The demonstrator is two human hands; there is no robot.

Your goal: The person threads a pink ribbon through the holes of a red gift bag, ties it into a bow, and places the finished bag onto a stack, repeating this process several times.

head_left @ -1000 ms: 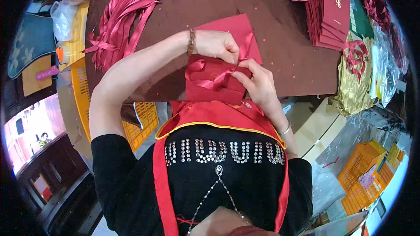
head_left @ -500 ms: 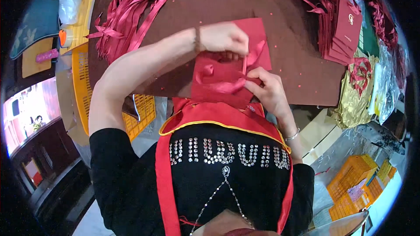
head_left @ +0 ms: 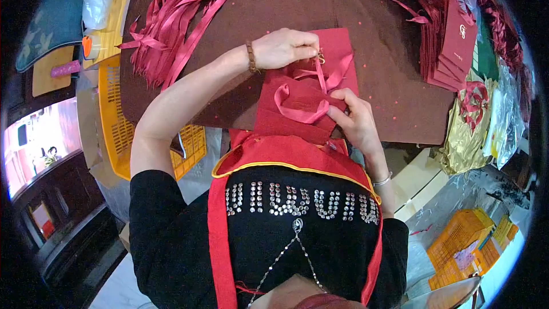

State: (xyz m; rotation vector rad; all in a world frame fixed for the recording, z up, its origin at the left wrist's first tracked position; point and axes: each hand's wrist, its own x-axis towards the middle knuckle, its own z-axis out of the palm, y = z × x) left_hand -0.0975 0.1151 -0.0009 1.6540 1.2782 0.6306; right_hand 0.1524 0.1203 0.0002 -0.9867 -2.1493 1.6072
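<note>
1. Pinching a ribbon (head_left: 319, 71) strand in the left hand (head_left: 286, 50), fingertips closed together; holding ribbon at the bag's right side between thumb and forefinger of the right hand (head_left: 359, 119). Hard to tell whether also gripping the bag's edge there.
2. Lying at the near edge of the worktop (head_left: 383, 51), just beyond the apron (head_left: 274, 154): the red bag (head_left: 271, 123), between the ribbon bundle (head_left: 180, 17) on the far left and the bag stack (head_left: 457, 43) on the far right.
3. Could twist or snag at the slack near loop, if drawn in crooked.
4. Might pull too far and leave uneven lengths, if tugged hard by the left hand and held too loosely by the right.
5. Might crease the bag, if pinched or dragged too firmly.
6. Compared with half a second ago: shifted left at the left hand, baring gold print (head_left: 321, 57) beside the fingertips; rounder and clearer at the near loop; much the same at the right hand.
</note>
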